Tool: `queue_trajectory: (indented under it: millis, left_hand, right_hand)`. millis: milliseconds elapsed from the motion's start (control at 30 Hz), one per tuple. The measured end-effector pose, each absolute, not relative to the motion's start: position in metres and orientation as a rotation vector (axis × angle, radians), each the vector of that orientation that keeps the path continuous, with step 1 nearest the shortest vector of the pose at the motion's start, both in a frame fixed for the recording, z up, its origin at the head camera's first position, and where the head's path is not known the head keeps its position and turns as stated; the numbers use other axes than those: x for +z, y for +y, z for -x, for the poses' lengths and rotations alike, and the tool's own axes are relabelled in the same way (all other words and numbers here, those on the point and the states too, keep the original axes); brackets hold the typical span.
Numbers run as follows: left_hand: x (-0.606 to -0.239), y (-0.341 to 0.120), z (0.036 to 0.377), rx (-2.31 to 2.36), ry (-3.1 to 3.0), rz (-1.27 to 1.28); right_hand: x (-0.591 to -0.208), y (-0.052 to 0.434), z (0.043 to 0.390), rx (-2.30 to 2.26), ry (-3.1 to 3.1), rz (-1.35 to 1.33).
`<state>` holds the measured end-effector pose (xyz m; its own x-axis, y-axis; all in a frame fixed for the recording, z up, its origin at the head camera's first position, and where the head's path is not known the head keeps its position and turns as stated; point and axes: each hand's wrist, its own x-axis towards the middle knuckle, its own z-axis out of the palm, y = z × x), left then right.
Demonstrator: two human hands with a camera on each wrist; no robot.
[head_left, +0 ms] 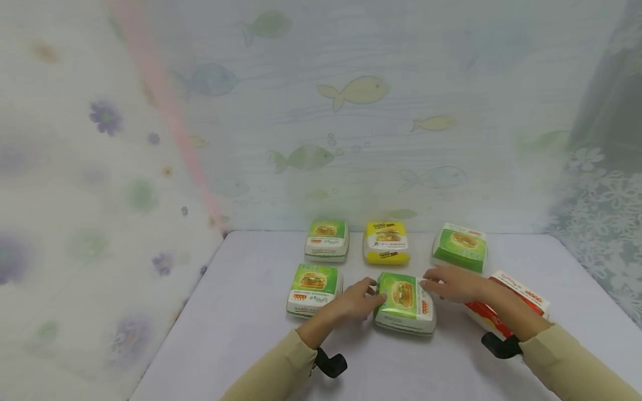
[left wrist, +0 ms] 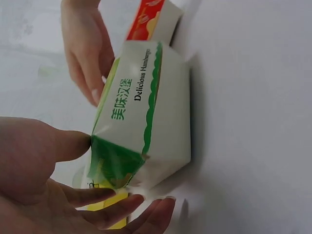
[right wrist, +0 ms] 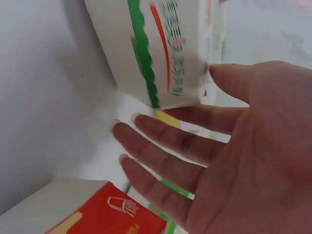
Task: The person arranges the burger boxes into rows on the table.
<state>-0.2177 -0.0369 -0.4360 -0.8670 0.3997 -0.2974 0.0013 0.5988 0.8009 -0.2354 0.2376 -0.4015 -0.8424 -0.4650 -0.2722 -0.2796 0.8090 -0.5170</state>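
Note:
A green-and-white burger box [head_left: 405, 301] lies on the table's front middle, between both hands. My left hand [head_left: 359, 298] is at its left side; in the left wrist view its thumb [left wrist: 73, 144] touches the box [left wrist: 146, 122] and the fingers [left wrist: 127, 206] reach, nearly straight, along the box's end. My right hand [head_left: 448, 282] is at the box's far right corner, fingers spread and straight. In the right wrist view that hand [right wrist: 229, 146] is open beside the box [right wrist: 161, 48], its thumb tip close to a corner.
Other boxes stand around: a green one [head_left: 314, 289] at the left, a green [head_left: 327, 239], a yellow [head_left: 386, 242] and another green [head_left: 460, 246] in the back row, a red one [head_left: 521, 296] under my right forearm. Patterned curtains close off the left, back and right sides.

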Motion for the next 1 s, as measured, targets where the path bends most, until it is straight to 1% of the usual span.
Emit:
queue_trajectory:
  millis: [200,567,733,1000]
  left_hand:
    - [-0.440,-0.038,0.223,1.207,2.382,-0.302]
    - [-0.433,-0.039,0.202,1.151,2.442,-0.358]
    - [-0.436,-0.040,0.204,1.163,2.410,-0.365]
    - [-0.441,-0.042,0.212,1.194,2.426,-0.332]
  right_hand:
    - [-0.402,0.239,0.233,-0.672,2.569,0.526]
    - [-0.397,0.235,0.232,-0.655,2.647,0.615]
    - [-0.397,0.236,0.231,-0.626,2.623,0.596]
    - [-0.396,0.237,0.225,-0.713,2.503,0.552]
